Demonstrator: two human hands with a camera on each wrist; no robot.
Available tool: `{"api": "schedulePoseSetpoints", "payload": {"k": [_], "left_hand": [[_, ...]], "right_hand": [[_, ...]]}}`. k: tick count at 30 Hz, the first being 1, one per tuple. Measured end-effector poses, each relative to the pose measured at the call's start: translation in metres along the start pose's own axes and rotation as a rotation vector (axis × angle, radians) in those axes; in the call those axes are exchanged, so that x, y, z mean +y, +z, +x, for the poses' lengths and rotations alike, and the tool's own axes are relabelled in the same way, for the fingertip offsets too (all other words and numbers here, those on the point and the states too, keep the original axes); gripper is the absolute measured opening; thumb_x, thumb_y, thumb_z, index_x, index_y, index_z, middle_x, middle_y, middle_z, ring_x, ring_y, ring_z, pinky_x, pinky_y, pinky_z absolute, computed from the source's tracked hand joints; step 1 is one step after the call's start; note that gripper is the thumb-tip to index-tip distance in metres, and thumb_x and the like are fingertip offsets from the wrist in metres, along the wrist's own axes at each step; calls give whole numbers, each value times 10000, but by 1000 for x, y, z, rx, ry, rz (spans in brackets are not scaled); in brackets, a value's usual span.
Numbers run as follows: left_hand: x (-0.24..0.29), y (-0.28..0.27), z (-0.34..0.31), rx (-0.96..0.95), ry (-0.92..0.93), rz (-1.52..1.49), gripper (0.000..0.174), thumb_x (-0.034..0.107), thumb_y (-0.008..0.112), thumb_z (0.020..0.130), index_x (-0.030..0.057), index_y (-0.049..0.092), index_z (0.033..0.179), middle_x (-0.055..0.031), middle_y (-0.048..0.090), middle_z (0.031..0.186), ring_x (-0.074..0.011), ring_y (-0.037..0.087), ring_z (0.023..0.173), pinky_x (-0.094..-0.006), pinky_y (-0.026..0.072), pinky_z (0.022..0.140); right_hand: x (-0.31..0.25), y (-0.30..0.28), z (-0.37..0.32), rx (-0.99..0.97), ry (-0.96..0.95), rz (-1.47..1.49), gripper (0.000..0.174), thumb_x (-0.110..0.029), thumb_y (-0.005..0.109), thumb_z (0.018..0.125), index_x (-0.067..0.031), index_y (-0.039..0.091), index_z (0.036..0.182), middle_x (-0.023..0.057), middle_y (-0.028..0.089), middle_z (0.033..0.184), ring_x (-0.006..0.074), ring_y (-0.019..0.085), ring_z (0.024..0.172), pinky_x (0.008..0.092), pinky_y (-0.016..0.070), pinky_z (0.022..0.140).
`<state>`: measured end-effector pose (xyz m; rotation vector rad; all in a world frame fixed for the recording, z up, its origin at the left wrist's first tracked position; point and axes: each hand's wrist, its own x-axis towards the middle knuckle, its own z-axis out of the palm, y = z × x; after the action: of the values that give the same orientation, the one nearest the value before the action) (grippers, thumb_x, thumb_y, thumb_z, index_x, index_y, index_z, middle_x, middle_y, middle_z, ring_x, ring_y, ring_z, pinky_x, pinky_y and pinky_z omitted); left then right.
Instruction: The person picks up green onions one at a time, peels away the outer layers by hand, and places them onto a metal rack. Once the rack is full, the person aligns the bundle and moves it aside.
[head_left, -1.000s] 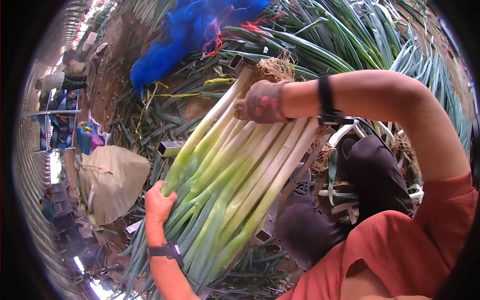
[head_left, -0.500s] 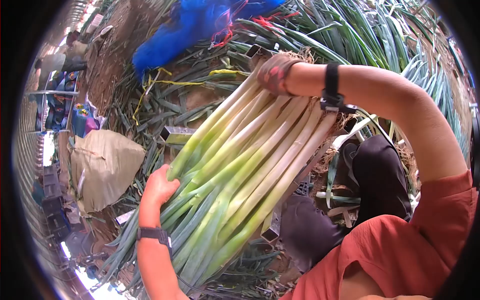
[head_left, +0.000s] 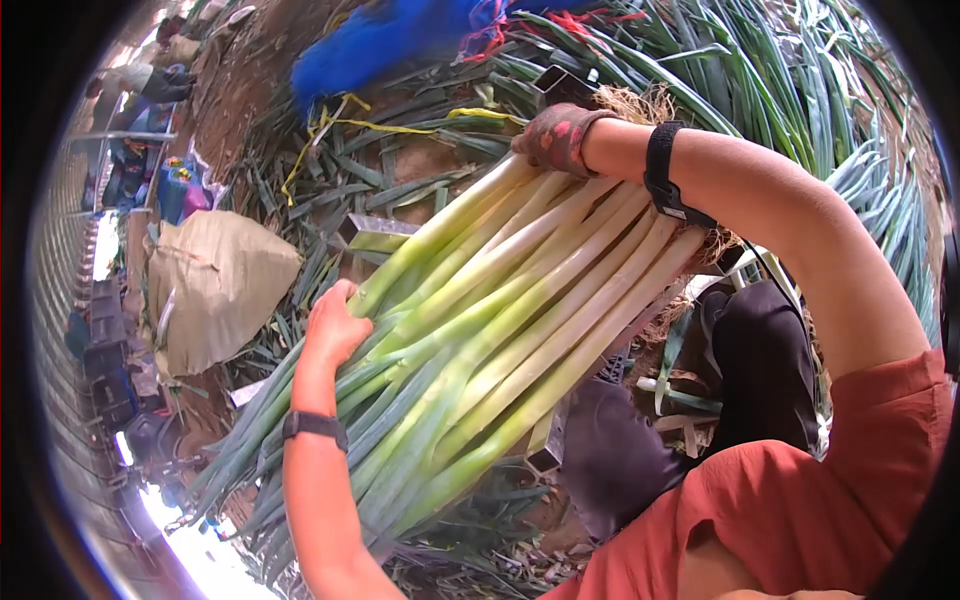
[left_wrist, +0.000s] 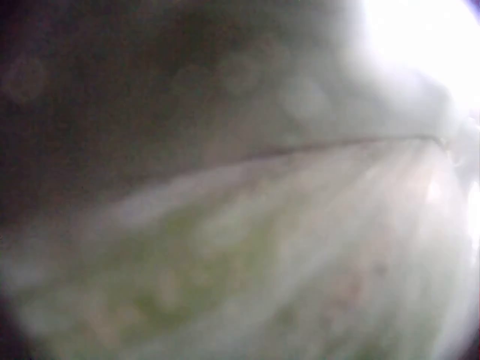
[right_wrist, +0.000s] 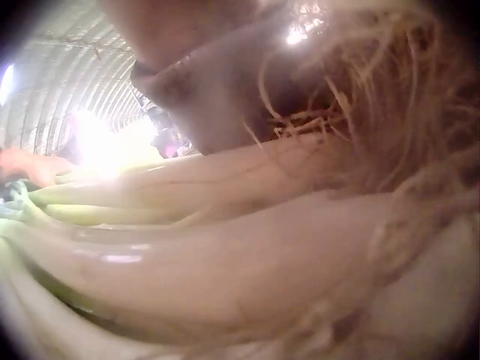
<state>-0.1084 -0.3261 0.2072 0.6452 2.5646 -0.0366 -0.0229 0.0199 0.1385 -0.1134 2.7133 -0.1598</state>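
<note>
Apparently the bundle of leeks [head_left: 500,310], lying across a metal frame [head_left: 545,455], is being squared up. The gloved right hand [head_left: 557,137] curls its fingers over the root ends. The left hand [head_left: 335,325] presses the green side, its fingers hidden. The next move needs even pressure from both hands.

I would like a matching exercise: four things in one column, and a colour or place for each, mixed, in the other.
1 left hand
2 right hand
3 sack
4 net

a blue, at the top
b gloved, at the roots of the leeks
c beige, on the ground
d bare, on the green leaves

Pairs: 1-d, 2-b, 3-c, 4-a
</note>
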Motion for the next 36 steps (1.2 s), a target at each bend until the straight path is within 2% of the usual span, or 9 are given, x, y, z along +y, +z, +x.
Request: {"api": "schedulePoseSetpoints", "payload": {"k": [11,12,14,22,26,28,30,32,36], "left_hand": [[-96,-47,-98,-49,-257,-23,950,648,670,639,96,395,1361,-168,440,1344,-318,395,1261,-407,320,1036],[-110,-46,-105,-29,-249,-34,975,653,665,643,76,375,1374,-167,415,1371,-315,378,1280,-403,306,1049],[-146,-33,-118,-9,-301,2,1019,720,608,655,71,344,1396,-173,364,1412,-316,335,1315,-403,275,1070],[-152,-7,-104,79,-520,120,907,759,400,766,158,275,1434,-157,309,1450,-314,250,1358,-471,175,1092],[-134,-21,-112,70,-566,227,852,706,433,785,159,291,1423,-174,396,1395,-312,334,1314,-531,162,1070],[-116,-36,-123,186,-513,117,750,599,526,806,119,393,1367,-191,496,1301,-331,448,1221,-497,249,1043],[-123,-49,-123,290,-341,-115,613,462,604,819,63,501,1273,-194,576,1194,-335,521,1139,-426,347,992],[-83,-52,-134,366,-357,33,491,366,607,845,21,559,1192,-191,603,1142,-318,542,1113,-359,398,946],[2,-27,-134,355,6,120,474,402,462,927,109,474,1300,-151,501,1294,-311,454,1211,-450,273,1050]], "right_hand": [[20,29,27,59,-82,-177,95,-166,521,851,-142,573,927,13,631,822,172,657,783,306,551,655],[22,38,27,188,-296,-997,117,-141,510,868,-133,569,968,22,652,890,189,661,804,315,540,656],[23,29,24,38,-195,-339,122,-132,517,864,-124,566,974,28,664,913,201,663,808,320,536,663],[59,68,44,220,-429,-885,52,-157,496,855,-137,509,808,34,560,730,152,593,591,285,467,472],[5,11,11,-49,165,129,306,-195,476,867,-198,544,1166,53,639,985,249,646,855,379,534,729],[17,21,5,92,42,148,411,-165,498,851,-195,490,1260,86,632,1066,279,640,928,422,524,766],[30,13,16,-106,-485,-1015,458,-151,527,837,-167,474,1291,108,619,1098,296,622,972,426,503,806],[32,-19,-54,205,-50,346,468,-127,566,808,-118,506,1273,112,618,1085,264,611,972,383,484,835],[51,-31,-136,491,-115,955,350,-95,516,850,-54,556,1195,132,624,1098,249,600,1016,344,455,876]]}}
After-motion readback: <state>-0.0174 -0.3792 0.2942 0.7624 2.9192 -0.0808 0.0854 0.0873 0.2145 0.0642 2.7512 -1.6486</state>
